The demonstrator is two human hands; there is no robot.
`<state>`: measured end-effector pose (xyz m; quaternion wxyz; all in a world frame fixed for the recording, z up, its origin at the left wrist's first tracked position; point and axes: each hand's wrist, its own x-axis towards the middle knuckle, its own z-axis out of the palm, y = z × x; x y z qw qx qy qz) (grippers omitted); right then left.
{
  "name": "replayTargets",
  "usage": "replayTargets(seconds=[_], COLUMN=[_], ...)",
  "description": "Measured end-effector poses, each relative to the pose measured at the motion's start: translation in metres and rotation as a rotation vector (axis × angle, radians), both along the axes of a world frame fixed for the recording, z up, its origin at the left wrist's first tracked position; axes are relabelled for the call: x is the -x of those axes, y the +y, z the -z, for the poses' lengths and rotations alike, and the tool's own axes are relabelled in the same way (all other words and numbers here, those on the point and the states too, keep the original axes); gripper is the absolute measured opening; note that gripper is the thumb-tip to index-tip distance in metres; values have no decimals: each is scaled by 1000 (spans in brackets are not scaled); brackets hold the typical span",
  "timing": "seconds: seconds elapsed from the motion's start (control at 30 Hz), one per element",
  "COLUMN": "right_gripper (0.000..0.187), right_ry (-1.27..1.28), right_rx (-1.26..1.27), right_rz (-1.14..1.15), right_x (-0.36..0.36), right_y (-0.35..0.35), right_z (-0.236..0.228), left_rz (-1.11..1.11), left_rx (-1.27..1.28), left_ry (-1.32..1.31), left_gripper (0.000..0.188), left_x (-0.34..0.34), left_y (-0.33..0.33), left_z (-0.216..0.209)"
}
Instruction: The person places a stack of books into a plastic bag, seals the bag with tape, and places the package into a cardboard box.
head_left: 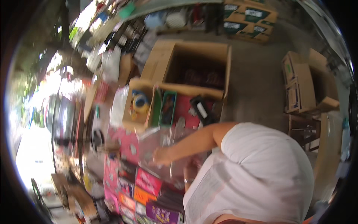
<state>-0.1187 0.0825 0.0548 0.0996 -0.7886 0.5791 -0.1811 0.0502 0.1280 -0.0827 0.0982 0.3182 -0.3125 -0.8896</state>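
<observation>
The right hand (pixel 161 156) is gripping the edge of a clear plastic bag (pixel 164 143), fingers curled, seemingly holding it open over the pink boxes (pixel 128 143); the left hand (pixel 189 172) is lying below, blurred, its grip unreadable. Beyond, a large open carton (pixel 194 67) is standing

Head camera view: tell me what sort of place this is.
Probably a storeroom or packing area of a small shop: open cardboard cartons on a concrete floor, colourful packaged goods in rows, more boxes stacked behind.
</observation>
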Motion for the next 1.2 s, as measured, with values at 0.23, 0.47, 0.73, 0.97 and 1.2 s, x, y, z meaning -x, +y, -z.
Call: replayTargets(seconds=[0.23,0.47,0.73,0.97,1.2], right_gripper=[107,93,38,36,57], right_ry=[-478,-630,-630,-1303,-1104], right_rx=[-45,77,6,-81,-306], right_rz=[97,271,374,310,95], right_x=[91,82,83,112,102], right_y=[105,148,130,163,113], right_z=[-30,62,3,37,54], left_rz=[146,320,450,539,533], left_rx=[517,999,1302,1383,1449], left_ry=[-318,-370,-396,-380,-419], left_gripper=[32,32,32,32,31], left_x=[43,76,102,111,107], left_y=[-8,-11,2,12,-1], left_z=[-53,-101,-130,-137,-146])
